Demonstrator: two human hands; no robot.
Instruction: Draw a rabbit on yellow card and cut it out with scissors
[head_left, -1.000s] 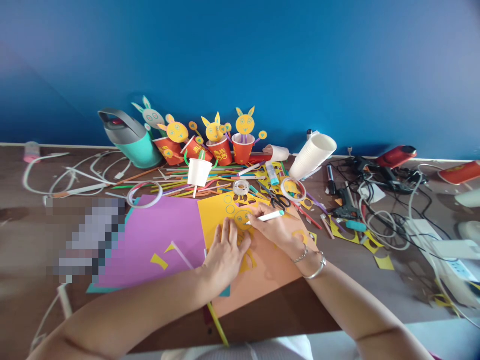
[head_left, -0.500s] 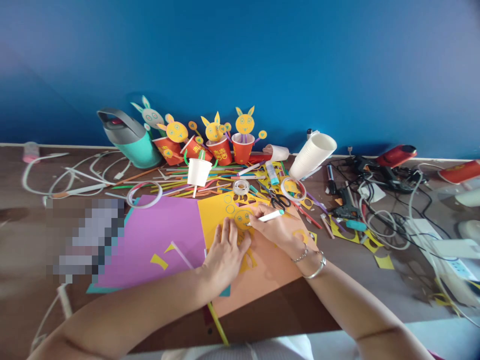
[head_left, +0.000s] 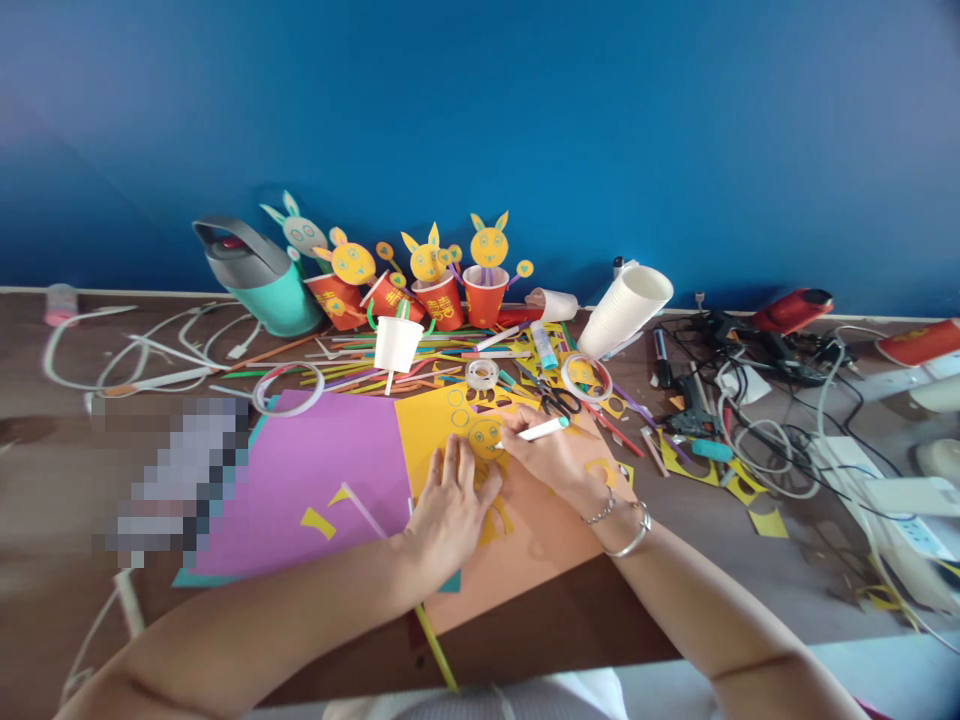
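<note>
My left hand (head_left: pixel 450 505) lies flat with fingers spread on a yellow paper sheet (head_left: pixel 431 420), holding it down. My right hand (head_left: pixel 551 460) pinches a white marker with a teal cap (head_left: pixel 536 432), its tip on a small yellow circle (head_left: pixel 486 437) drawn with a face. An orange sheet (head_left: pixel 525 550) lies under both hands, and a purple sheet (head_left: pixel 315 480) lies to the left. Silver bracelets ring my right wrist.
Red cups with yellow paper rabbits (head_left: pixel 465 290) line the blue wall beside a teal kettle (head_left: pixel 262 275). A white cup (head_left: pixel 397 345), stacked white cups (head_left: pixel 626 308), tape rolls (head_left: pixel 484 375), scissors (head_left: pixel 555 400), coloured straws (head_left: pixel 360 370), a glue gun and tangled cables (head_left: pixel 750 400) crowd the table.
</note>
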